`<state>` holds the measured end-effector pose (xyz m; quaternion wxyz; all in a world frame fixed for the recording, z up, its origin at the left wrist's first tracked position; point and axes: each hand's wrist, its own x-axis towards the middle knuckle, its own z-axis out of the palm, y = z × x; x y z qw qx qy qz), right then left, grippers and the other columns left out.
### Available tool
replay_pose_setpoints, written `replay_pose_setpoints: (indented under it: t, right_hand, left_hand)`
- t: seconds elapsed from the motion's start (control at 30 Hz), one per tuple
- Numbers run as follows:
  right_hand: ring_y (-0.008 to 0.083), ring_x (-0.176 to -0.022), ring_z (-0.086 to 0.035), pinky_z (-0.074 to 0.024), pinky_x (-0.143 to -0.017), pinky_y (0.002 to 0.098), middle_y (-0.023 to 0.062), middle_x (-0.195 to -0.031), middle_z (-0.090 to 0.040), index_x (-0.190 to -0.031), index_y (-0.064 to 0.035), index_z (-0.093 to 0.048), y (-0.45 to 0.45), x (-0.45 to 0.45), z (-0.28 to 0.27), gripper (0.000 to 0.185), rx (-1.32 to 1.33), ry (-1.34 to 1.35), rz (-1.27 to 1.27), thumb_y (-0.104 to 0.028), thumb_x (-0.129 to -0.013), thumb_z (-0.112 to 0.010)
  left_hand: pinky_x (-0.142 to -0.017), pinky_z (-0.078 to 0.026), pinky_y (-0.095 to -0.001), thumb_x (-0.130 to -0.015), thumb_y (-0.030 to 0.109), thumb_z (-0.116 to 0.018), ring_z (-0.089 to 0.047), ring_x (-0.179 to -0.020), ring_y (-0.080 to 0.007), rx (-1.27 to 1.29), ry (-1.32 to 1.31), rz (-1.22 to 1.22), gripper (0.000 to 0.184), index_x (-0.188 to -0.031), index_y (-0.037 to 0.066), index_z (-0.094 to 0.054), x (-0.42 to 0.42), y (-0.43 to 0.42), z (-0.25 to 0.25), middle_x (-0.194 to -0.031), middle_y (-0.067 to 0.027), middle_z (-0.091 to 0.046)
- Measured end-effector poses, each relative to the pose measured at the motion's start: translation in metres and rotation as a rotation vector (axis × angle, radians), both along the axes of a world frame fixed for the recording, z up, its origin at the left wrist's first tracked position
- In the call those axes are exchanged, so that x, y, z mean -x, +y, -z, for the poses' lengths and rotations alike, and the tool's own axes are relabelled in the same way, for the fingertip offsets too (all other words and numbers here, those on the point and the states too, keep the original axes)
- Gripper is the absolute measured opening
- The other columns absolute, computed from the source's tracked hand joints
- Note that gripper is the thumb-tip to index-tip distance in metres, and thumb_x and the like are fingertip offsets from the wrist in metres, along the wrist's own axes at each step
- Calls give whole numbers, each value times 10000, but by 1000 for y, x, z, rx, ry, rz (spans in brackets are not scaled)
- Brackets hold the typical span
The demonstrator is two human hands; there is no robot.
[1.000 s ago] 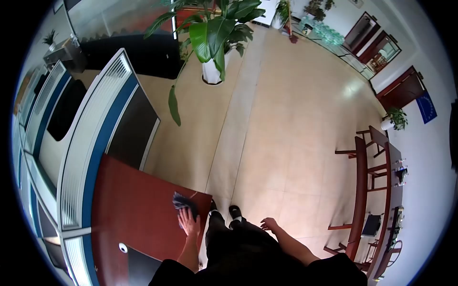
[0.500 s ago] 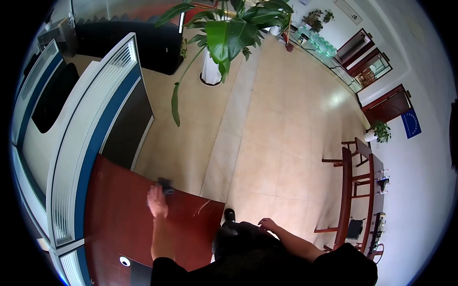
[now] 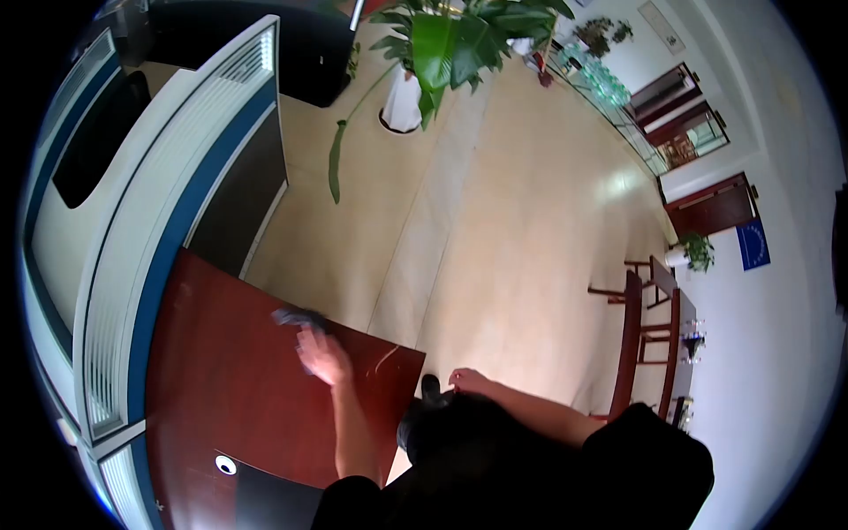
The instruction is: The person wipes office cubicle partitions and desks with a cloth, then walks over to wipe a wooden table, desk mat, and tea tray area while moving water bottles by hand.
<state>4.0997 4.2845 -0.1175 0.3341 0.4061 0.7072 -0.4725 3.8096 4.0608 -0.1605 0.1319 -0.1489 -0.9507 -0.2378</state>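
My left hand (image 3: pixel 323 355) is over the reddish-brown desk (image 3: pixel 238 362), near its far edge. Its fingers are blurred by motion and lie against a crumpled dark grey cloth (image 3: pixel 299 318), which sticks out past the fingertips on the desk surface. In front of my body, just off the desk's right end, hangs my right hand (image 3: pixel 468 381). Its fingers are loosely bent, and I see nothing in them. A pale scratch-like mark shows on the desk, to the right of my left hand.
A partition (image 3: pixel 190 150) with a blue band borders the desk on the left. Beyond the desk stands a potted plant (image 3: pixel 404 102) with large leaves on the tiled floor (image 3: pixel 521 230). On the right, a dark wooden bench (image 3: pixel 625 353) stands beside a long table. A round cable hole (image 3: pixel 226 465) sits in the desktop.
My left hand and the cloth have shifted along the desk, with the cloth now ahead and to the left of the fingers. My right hand has come closer to the desk. The view has tilted slightly.
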Motion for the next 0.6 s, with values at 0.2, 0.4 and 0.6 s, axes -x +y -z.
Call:
replay_pose_setpoints:
  t: [0.2,0.4,0.6]
  right_hand:
    - [191,-682,-654,-517,-661,328,89,-766,-685,-968,-65,-652,11,22,-10,272,-12,28,-14,-297,-858,-564]
    - [196,-676,-667,-527,-638,334,110,-779,-693,-971,-40,-645,29,-12,-13,284,-5,147,148,-276,-851,-544]
    - [219,-671,-672,-543,-648,341,114,-781,-692,-973,-34,-656,46,-127,-1,301,-15,158,394,-276,-847,-528]
  left_hand:
    - [-1153,-240,-485,-694,42,-561,-362,-1371,-308,-30,-249,753,546,-1239,45,-601,-107,9,-2,-1431,-92,-469]
    - [-1084,-342,-454,-864,20,-481,-430,-1309,-347,-389,-537,191,397,-1240,2,-607,-108,-50,-30,-1392,-152,-503]
    - [-1072,-375,-464,-900,36,-423,-489,-1266,-347,327,62,-361,414,-1282,7,-580,-51,-124,55,-1369,-159,-528]
